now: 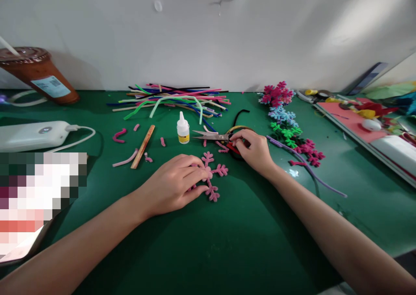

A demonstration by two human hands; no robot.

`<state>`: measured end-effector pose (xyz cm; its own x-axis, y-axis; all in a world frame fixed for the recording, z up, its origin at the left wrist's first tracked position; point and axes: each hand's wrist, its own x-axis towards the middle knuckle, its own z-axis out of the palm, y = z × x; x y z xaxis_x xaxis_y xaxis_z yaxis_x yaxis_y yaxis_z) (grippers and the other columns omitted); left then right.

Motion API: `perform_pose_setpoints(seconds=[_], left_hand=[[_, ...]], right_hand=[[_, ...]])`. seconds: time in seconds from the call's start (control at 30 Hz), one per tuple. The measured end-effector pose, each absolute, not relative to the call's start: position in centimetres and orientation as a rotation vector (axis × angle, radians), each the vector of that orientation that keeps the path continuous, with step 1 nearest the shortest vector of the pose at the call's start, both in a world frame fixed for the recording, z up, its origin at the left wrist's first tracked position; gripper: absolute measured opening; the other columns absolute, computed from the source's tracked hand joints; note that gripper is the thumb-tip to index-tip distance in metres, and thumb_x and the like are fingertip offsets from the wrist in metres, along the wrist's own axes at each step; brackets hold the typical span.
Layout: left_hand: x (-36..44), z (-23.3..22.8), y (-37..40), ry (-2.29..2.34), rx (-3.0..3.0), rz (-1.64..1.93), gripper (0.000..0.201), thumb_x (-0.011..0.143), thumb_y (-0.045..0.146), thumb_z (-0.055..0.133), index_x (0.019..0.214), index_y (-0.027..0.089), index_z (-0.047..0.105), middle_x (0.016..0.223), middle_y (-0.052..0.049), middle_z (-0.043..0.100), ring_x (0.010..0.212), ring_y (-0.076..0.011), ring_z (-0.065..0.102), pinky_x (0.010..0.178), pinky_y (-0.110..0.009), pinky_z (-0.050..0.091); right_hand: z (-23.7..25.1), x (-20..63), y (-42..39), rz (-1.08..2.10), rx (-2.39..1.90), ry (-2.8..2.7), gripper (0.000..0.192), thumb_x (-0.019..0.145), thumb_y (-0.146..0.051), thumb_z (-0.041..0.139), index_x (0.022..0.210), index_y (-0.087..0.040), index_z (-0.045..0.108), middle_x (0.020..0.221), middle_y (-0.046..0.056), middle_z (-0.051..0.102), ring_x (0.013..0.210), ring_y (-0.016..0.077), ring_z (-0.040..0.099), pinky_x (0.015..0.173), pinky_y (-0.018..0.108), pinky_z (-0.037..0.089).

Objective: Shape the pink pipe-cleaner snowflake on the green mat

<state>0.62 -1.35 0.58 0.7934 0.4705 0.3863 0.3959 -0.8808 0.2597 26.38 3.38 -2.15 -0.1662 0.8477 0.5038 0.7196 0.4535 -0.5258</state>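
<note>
Left hand [177,180] presses flat on the pink pipe-cleaner snowflake [212,176] mid-bench [227,243]; at 1 o'clock, right hand [255,150] grips the scissors [211,135] handles. Risk: blades swinging could topple the glue bottle [183,129] at 11 o'clock

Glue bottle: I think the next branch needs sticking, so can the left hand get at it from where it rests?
Probably yes. The glue bottle stands upright just beyond the left hand, with bare green mat between them; the scissors lie to its right, out of the way.
</note>
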Motion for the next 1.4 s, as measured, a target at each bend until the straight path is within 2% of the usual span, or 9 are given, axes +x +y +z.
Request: perform_pose_setpoints(seconds=[1.23,1.33,1.4], left_hand=[[0.7,0.3,-1.2,0.692,2.802,0.694,0.018,0.088,0.02,0.054,0.105,0.017,0.061,0.103,-0.008,0.065,0.103,-0.0201,0.055,0.087,-0.035,0.046],[0.6,0.5,-1.3,0.697,2.794,0.704,0.018,0.088,0.02,0.055,0.105,0.017,0.06,0.103,-0.008,0.065,0.102,-0.0201,0.055,0.087,-0.036,0.047],[0.6,0.6,-1.4,0.71,2.785,0.716,0.018,0.088,0.02,0.054,0.105,0.017,0.06,0.103,-0.008,0.064,0.101,-0.02,0.056,0.086,-0.035,0.047]], right_hand=[[-2.2,26.2,3.2,0.179,-1.351,-1.911,0.02,0.08,-0.011,0.047,0.08,-0.02,0.065,0.078,0.003,0.066,0.07,0.0164,0.059,0.064,0.028,0.045],[-1.5,25.7,2.6,0.148,-1.302,-1.883,0.02,0.081,-0.013,0.047,0.081,-0.02,0.066,0.081,0.004,0.067,0.076,0.0174,0.061,0.068,0.029,0.046],[-0.1,24.9,2.0,0.251,-1.218,-1.893,0.018,0.083,-0.016,0.049,0.084,-0.019,0.066,0.079,0.004,0.067,0.076,0.0165,0.061,0.07,0.029,0.046]])
